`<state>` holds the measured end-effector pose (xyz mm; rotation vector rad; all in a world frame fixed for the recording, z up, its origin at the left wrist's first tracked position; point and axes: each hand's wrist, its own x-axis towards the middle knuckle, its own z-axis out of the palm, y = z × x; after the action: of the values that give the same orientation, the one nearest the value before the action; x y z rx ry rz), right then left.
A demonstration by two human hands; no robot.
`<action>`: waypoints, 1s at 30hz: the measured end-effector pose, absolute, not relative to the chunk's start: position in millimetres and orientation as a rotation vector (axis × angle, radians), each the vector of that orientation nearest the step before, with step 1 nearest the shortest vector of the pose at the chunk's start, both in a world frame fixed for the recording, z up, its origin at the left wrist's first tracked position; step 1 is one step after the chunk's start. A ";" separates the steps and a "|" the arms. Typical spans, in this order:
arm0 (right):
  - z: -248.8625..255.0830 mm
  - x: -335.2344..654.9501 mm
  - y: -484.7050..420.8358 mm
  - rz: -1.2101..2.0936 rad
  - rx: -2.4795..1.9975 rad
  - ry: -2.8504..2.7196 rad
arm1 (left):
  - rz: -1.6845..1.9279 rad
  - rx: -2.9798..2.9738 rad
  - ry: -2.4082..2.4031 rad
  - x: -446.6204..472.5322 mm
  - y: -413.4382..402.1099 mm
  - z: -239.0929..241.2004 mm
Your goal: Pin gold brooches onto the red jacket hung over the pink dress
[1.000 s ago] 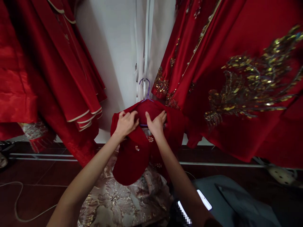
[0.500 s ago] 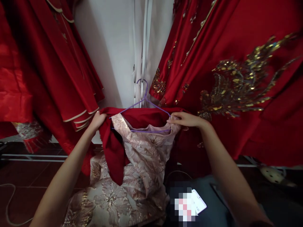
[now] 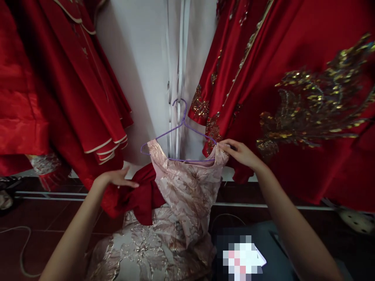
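Observation:
A pale pink dress [image 3: 187,191] with gold floral brocade hangs on a thin purple hanger [image 3: 184,124], its straps over both hanger ends. My right hand [image 3: 240,153] pinches the dress strap at the hanger's right end. To the left, my left hand [image 3: 117,178] is open, thumb and fingers apart, beside a dark red cloth [image 3: 143,195]. That cloth droops behind the dress and past its left side; part of it is hidden. The dress skirt spreads out toward me at the bottom.
Red garments [image 3: 90,78] with cream trim hang at left. More red garments [image 3: 228,78] with gold sequins hang at right. White metal poles [image 3: 180,58] stand behind the hanger. A lit phone [image 3: 259,255], partly pixelated, lies at lower right. A pale cable [image 3: 26,249] runs across the floor.
My left hand has let go of the red cloth's upper edge and moved down, fingers spreading. The cloth has dropped behind the dress. My right hand stays at the right strap.

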<state>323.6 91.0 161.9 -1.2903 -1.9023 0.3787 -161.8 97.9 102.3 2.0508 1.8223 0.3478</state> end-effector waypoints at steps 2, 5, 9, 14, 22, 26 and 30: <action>158.7 322.2 91.9 0.352 -1.297 -1.868 | 0.511 2.266 1.737 -138.8 116.3 120.1; 154.4 319.7 95.5 0.307 -1.269 -1.853 | 0.834 2.542 1.570 -98.7 145.8 142.9; 150.5 317.0 99.3 0.277 -1.201 -1.771 | 0.758 2.634 1.439 -68.9 161.9 155.1; 145.1 323.5 101.4 0.282 -1.211 -1.563 | 0.830 2.697 1.394 -77.9 151.6 156.6; 77.4 351.8 78.5 0.313 -1.483 -1.315 | 0.199 2.536 1.767 -128.3 133.0 103.7; 62.9 323.1 49.3 0.365 -1.430 -1.733 | 0.074 2.708 1.788 -100.4 109.5 104.6; 93.0 292.8 31.5 0.163 -1.345 -1.913 | 0.540 2.959 1.350 -40.2 97.6 130.8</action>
<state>292.8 31.5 93.0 -1.3453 -1.9132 0.1625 -40.2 97.6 130.8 2.9588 1.3500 0.5399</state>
